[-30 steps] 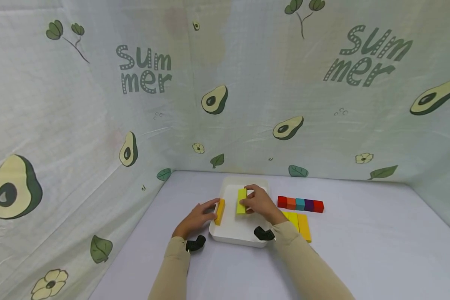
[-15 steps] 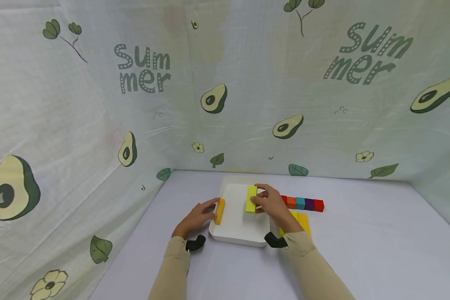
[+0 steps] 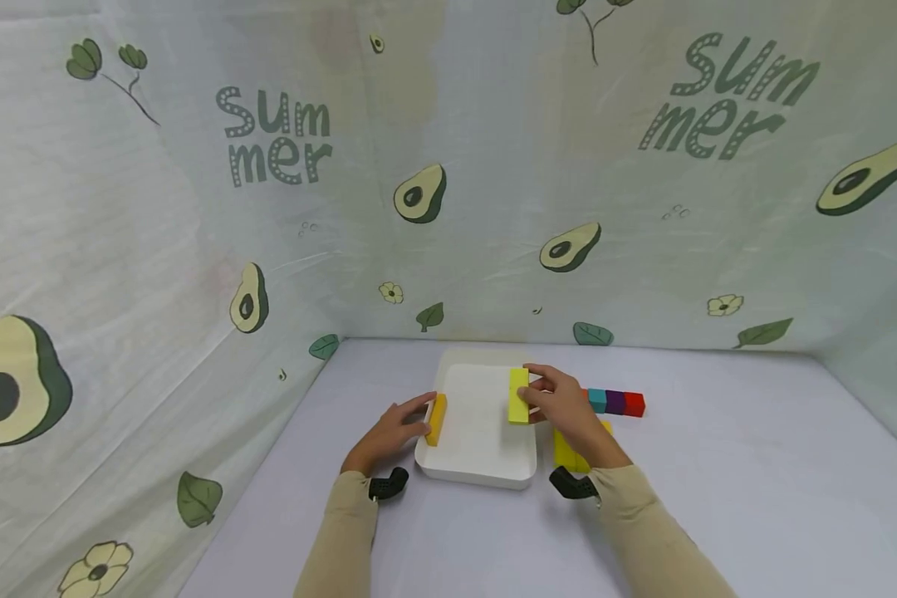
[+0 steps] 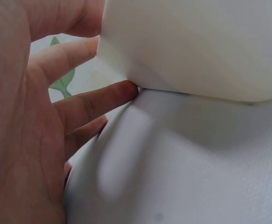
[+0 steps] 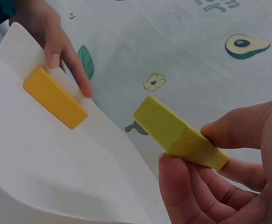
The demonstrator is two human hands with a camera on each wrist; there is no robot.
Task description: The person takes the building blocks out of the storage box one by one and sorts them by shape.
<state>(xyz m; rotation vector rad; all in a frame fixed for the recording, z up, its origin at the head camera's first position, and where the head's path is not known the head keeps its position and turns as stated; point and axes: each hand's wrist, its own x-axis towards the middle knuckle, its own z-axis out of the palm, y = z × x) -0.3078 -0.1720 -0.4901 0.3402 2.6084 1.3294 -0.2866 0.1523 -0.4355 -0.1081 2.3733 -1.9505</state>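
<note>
A white tray [image 3: 478, 475] stands on the table with an orange-yellow block [image 3: 437, 420] inside, along its left wall. My left hand [image 3: 390, 433] rests at the tray's left rim beside that block. In the left wrist view its extended fingers touch the tray's outer wall. My right hand [image 3: 568, 409] pinches a yellow-green block [image 3: 519, 407] between thumb and fingers, above the tray's right side. The right wrist view shows this block [image 5: 161, 125] tilted and held clear of the tray, with part of it covered by the fingers.
Several yellow blocks [image 3: 566, 453] lie right of the tray, partly hidden under my right hand and wrist. Behind them runs a row of coloured cubes [image 3: 615, 403], its left end hidden by the hand. A patterned cloth [image 3: 493, 166] hangs behind the table.
My right hand has moved to the right with the yellow-green block, from the tray's middle toward its right wall. The left hand and the orange-yellow block have stayed in place.
</note>
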